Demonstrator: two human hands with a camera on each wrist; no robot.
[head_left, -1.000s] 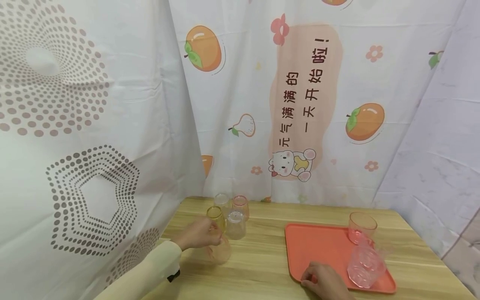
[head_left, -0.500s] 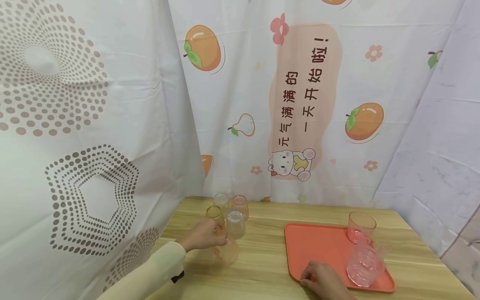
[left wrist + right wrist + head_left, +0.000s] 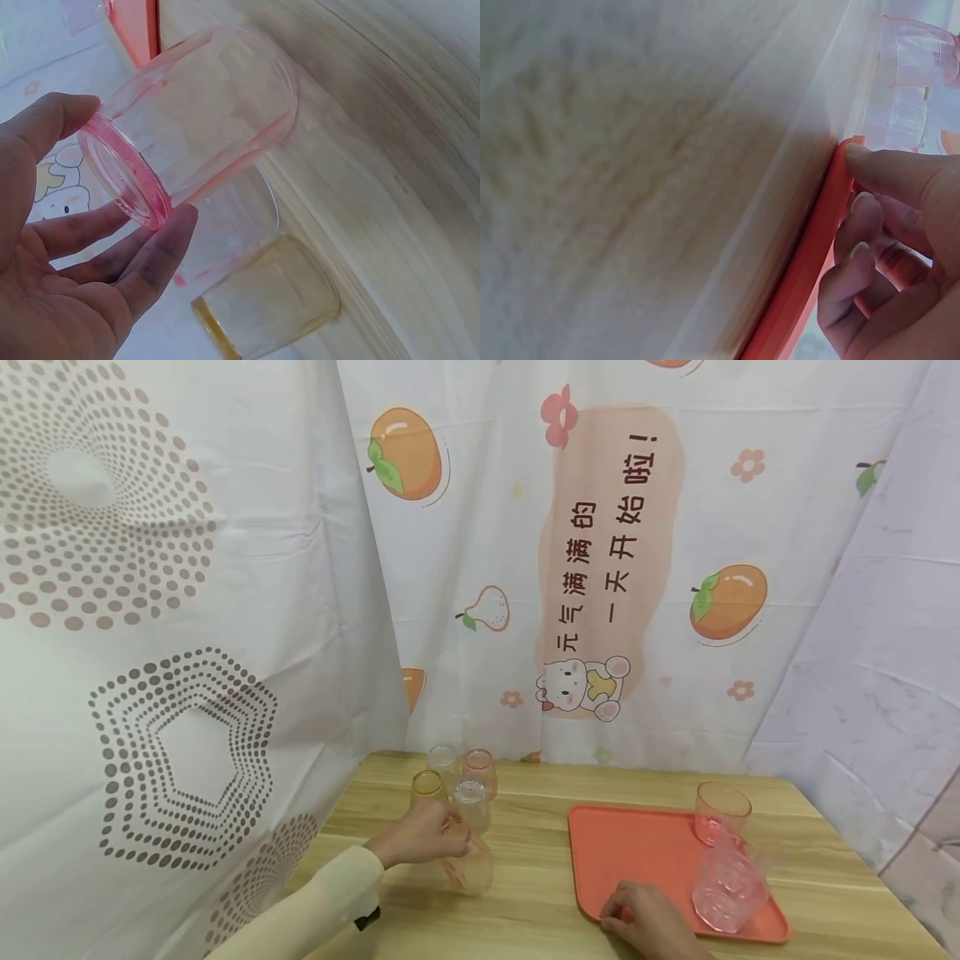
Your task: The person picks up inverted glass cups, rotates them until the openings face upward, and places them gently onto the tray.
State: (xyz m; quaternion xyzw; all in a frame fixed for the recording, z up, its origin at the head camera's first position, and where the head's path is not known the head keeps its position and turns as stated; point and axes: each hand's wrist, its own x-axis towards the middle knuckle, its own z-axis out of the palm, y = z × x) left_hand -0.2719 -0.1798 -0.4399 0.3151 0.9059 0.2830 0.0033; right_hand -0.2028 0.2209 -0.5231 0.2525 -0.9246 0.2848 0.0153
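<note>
My left hand (image 3: 423, 833) holds a clear pink cup (image 3: 195, 127) by its thick base, thumb on one side and fingertips on the other. The cup's wide mouth points down to the table. Beside it stand a yellow cup (image 3: 428, 787) and a clear cup (image 3: 471, 814), both upside down. My right hand (image 3: 648, 920) is at the near left corner of a red tray (image 3: 622, 852). In the right wrist view its thumb (image 3: 881, 166) lies on the tray's rim and the other fingers curl on the rim's inner side.
Behind the front cups stand another clear cup (image 3: 442, 758) and a pink-rimmed cup (image 3: 480, 770). On the tray's right side are a clear pink faceted vessel (image 3: 727, 893) and a pink glass (image 3: 722, 806). Printed curtains (image 3: 495, 527) close off the back and sides of the wooden table (image 3: 525, 893).
My left hand has moved right and slightly nearer with the pink cup, passing in front of the upside-down cups. My right hand and the tray have stayed in place.
</note>
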